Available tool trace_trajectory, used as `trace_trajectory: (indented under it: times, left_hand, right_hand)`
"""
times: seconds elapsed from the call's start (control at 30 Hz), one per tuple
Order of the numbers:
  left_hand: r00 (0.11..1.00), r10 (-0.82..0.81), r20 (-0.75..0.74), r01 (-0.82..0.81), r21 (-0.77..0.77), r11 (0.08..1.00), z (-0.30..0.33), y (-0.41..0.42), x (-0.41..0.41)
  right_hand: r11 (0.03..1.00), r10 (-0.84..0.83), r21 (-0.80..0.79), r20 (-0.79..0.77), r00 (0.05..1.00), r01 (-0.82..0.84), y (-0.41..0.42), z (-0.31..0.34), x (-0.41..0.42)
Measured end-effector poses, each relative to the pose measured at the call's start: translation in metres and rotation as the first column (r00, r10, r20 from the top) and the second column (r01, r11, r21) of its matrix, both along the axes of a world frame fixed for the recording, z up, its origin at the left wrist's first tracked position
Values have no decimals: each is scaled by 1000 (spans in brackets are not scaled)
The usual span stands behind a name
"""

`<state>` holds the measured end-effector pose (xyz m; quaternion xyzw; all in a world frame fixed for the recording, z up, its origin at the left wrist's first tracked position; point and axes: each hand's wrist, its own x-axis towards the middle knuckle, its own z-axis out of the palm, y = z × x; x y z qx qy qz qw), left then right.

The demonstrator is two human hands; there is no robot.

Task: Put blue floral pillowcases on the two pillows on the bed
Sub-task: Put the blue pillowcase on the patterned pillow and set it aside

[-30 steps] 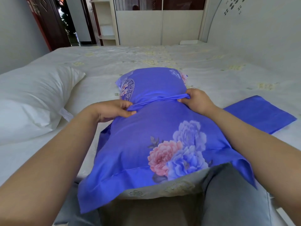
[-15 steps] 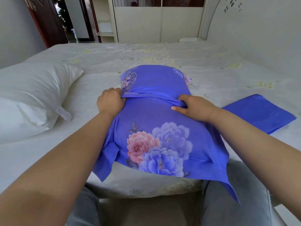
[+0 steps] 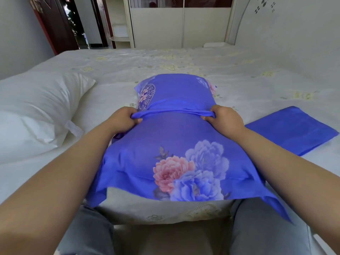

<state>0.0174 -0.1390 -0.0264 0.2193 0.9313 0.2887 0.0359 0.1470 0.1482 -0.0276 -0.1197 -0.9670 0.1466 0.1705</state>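
Observation:
A pillow inside a blue floral pillowcase (image 3: 174, 144) lies lengthwise in front of me on the bed, its near hem hanging over the bed's edge. My left hand (image 3: 122, 119) and my right hand (image 3: 225, 119) each pinch an end of a bunched fold of the case's fabric that runs across the pillow's middle. A bare white pillow (image 3: 35, 111) rests on the left. A second blue pillowcase (image 3: 292, 131), folded flat, lies on the right.
The bed (image 3: 184, 61) wears a pale sheet with faint yellow print. The white headboard (image 3: 287, 23) rises at the right. A cream wardrobe (image 3: 176, 26) and a dark doorway (image 3: 73, 23) stand beyond the far side. My grey-trousered knees (image 3: 261, 227) touch the near edge.
Both hands have regripped the fold across the pillow and drawn it taut. The case's near hem has slid back toward me and to the right.

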Motion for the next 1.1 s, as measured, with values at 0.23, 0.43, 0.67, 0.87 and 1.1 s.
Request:
trace_trajectory:
  times: [0.23, 0.43, 0.67, 0.87, 1.1]
  left_hand:
    - [826, 157, -542, -271, -136, 953, -30, 19, 3]
    - [757, -13, -654, 42, 29, 999, -34, -3, 27]
    - [659, -182, -730, 253, -14, 967, -34, -10, 39]
    - [817, -364, -448, 453, 107, 885, 5, 6, 54]
    - [753, -397, -525, 425, -73, 902, 13, 22, 68]
  right_hand:
    - [952, 36, 305, -26, 999, -27, -7, -12, 19]
    - [863, 448, 358, -216, 867, -356, -6, -11, 25]
    - [843, 496, -128, -194, 846, -523, -39, 5, 28]
    - [861, 507, -99, 107, 855, -498, -56, 39, 28]
    - [886, 105, 421, 223, 969, -193, -75, 46, 20]
